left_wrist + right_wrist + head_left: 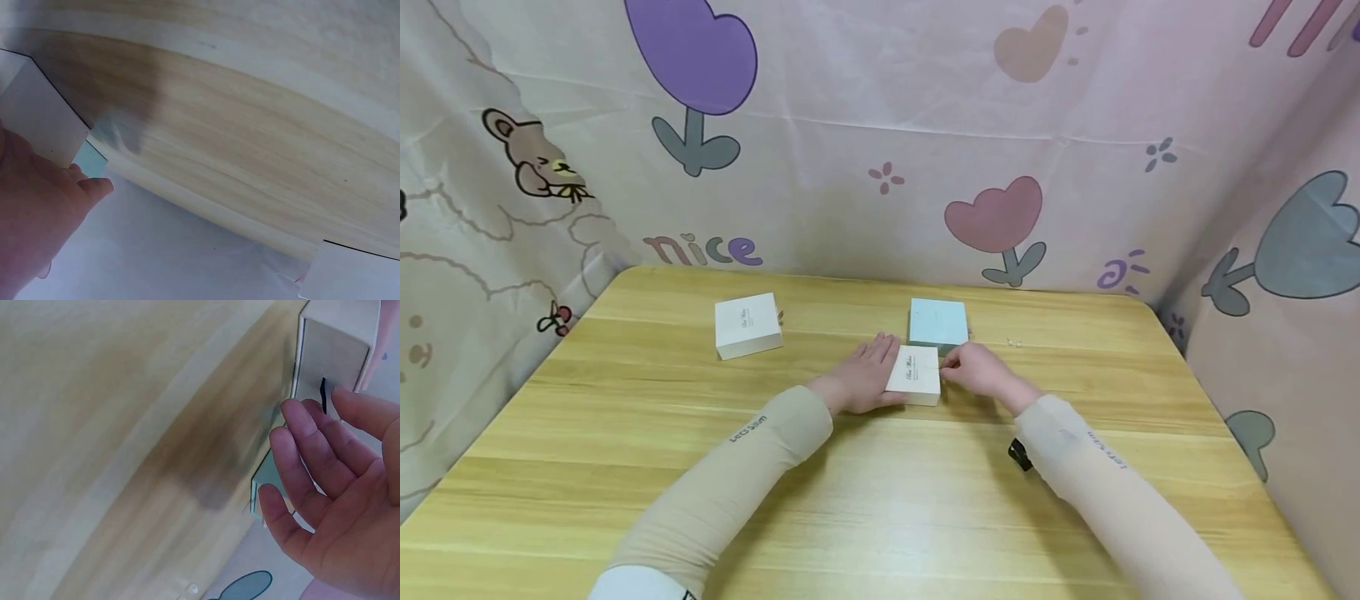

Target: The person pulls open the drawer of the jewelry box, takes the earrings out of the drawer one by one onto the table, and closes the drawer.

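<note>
A small white box (917, 371) with dark lettering lies on the table. My left hand (868, 375) rests on its left part, fingers stretched over the top. At the box's right side is my right hand (976, 369), its fingers bent. From that end of the box sticks a short dark ribbon tab (324, 395). In the right wrist view, thumb and index finger stand on either side of the tab, with a gap showing between them. Just behind the white box sits a light blue box (938, 323). The left wrist view shows the hand against the white box's side.
Another white box (747, 325) with lettering stands at the back left, a brown tab on its right side. Small clear pieces (1014, 342) lie right of the blue box. A patterned curtain (850, 208) hangs behind the wooden table (910, 517).
</note>
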Action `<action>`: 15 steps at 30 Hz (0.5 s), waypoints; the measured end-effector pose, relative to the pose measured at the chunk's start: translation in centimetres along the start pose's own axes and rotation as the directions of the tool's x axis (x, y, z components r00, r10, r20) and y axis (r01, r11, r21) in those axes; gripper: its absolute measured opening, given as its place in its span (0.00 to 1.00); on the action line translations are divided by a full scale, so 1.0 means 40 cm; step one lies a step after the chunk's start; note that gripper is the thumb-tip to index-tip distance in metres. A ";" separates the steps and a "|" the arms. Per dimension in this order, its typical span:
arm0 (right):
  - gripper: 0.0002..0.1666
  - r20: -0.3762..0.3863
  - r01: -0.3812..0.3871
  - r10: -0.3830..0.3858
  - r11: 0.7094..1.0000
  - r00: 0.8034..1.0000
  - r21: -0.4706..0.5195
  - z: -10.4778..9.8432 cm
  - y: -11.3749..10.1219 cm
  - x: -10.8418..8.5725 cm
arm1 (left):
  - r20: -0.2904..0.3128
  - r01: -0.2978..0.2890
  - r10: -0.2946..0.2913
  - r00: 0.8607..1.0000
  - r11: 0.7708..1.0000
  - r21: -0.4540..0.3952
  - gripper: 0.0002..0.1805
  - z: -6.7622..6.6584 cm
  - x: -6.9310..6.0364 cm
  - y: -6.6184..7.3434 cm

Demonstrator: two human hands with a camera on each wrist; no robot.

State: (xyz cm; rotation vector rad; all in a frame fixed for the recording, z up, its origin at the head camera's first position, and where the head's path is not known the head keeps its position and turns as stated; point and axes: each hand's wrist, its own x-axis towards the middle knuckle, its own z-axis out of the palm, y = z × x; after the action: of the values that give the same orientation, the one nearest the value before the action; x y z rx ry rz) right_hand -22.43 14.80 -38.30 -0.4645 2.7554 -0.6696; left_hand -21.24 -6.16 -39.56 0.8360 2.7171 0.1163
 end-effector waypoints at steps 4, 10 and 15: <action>0.11 -0.003 -0.018 0.018 1.000 1.000 0.005 0.004 -0.005 -0.001 | 0.011 0.005 -0.005 1.000 1.000 0.008 0.51 -0.004 -0.002 0.004; 0.11 -0.006 -0.034 0.034 0.999 0.999 0.011 0.006 -0.011 -0.001 | 0.006 0.003 -0.003 1.000 1.000 0.008 0.51 -0.005 -0.001 0.005; 0.20 -0.004 -0.028 0.028 1.000 1.000 0.001 0.009 0.001 0.000 | -0.002 -0.001 0.001 1.000 1.000 -0.003 0.51 -0.005 -0.002 0.003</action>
State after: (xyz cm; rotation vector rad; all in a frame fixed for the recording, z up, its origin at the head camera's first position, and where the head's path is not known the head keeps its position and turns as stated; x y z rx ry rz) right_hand -22.34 14.70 -38.63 -0.4245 2.7599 -0.6662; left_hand -21.18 -6.09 -39.35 0.8371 2.7176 0.1212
